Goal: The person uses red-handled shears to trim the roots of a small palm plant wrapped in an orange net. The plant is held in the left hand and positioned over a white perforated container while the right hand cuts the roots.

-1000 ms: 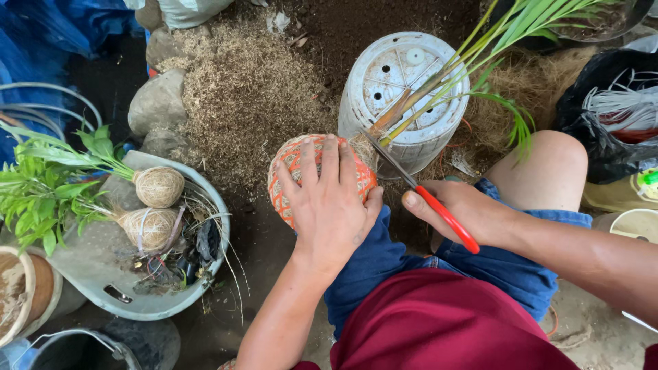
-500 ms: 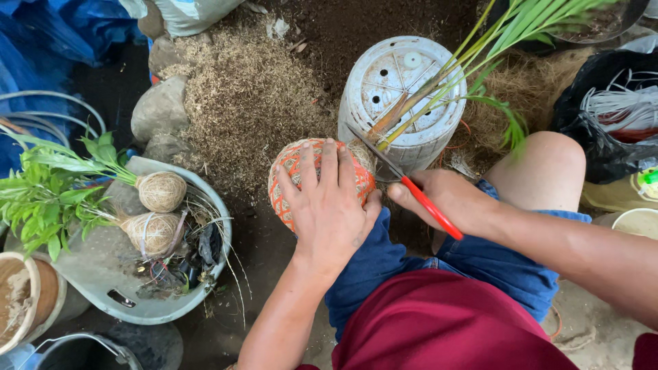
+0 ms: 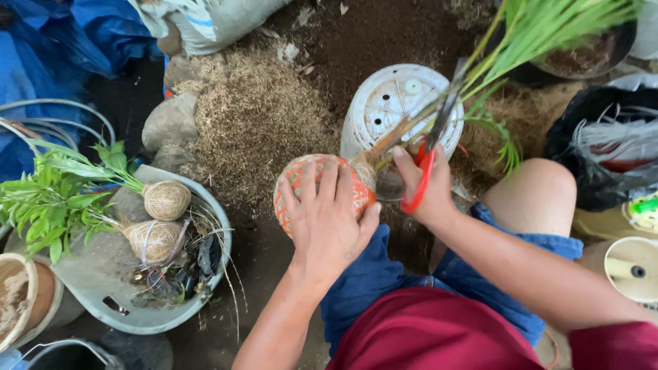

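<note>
My left hand (image 3: 327, 220) lies spread over a round ball (image 3: 296, 179) wrapped in orange netting, gripping it from above. From the ball's right side a plant (image 3: 528, 34) with long green leaves sticks out and leans up to the right. My right hand (image 3: 425, 183) grips red-handled scissors (image 3: 430, 152), held close to the plant's stems, blades pointing up across them. Whether the blades touch the stems I cannot tell. Just behind the ball an upturned white plastic pot (image 3: 397, 103) stands on the soil.
A grey basin (image 3: 110, 301) at the left holds two twine-wrapped plant balls (image 3: 166, 200) with green leaves. Coconut fibre (image 3: 253, 116) lies heaped on dark soil. A blue tarp (image 3: 62, 41), stones (image 3: 171, 122), a white sack (image 3: 212, 24) and a black bag (image 3: 603, 157) surround me.
My right hand has swung the scissors up from pointing left at the ball to pointing upward across the plant stems. My left hand stayed on the ball.
</note>
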